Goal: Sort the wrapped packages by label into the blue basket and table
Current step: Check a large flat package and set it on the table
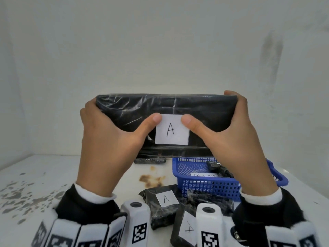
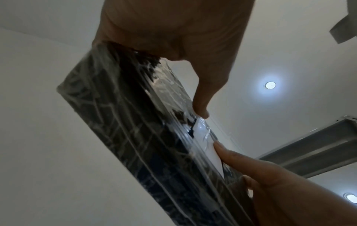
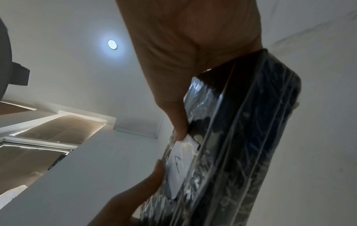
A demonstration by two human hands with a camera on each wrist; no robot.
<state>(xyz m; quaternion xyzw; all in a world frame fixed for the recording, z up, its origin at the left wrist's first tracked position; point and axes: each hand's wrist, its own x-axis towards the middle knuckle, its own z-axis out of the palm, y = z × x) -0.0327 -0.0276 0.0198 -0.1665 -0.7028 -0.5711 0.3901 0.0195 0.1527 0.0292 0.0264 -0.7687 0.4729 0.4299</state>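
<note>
Head view: both hands hold a big black wrapped package (image 1: 142,120) up in the air above the white table (image 1: 53,175), label side facing the camera. Left hand (image 1: 106,139) grips its left end, fingers curled behind, thumb pressed at the left edge of the white label (image 1: 171,130) marked "A". Right hand (image 1: 231,134) grips the right end the same way, thumb at the label's right edge. Blue basket (image 1: 210,188) sits twd the table's right edge w/ dark wrapped items inside plus a paper, text unreadable. Just beside the basket's near-left corner lies a small package w/ an "A" label (image 1: 160,204); another labelled package (image 1: 183,229) lies at the near edge. A flat dark package (image 1: 149,160) lies further back, behind the held one. Brown stains (image 1: 151,179) mid-table.

Left wrist view: seen from below, left hand (image 2: 173,30) clamps the package (image 2: 125,122) end, thumb tip on the film beside the label; the right hand's thumb touches the label's other side.

Right wrist view: right hand (image 3: 183,45) wraps the package (image 3: 241,137) end, thumb at the label corner.
</note>
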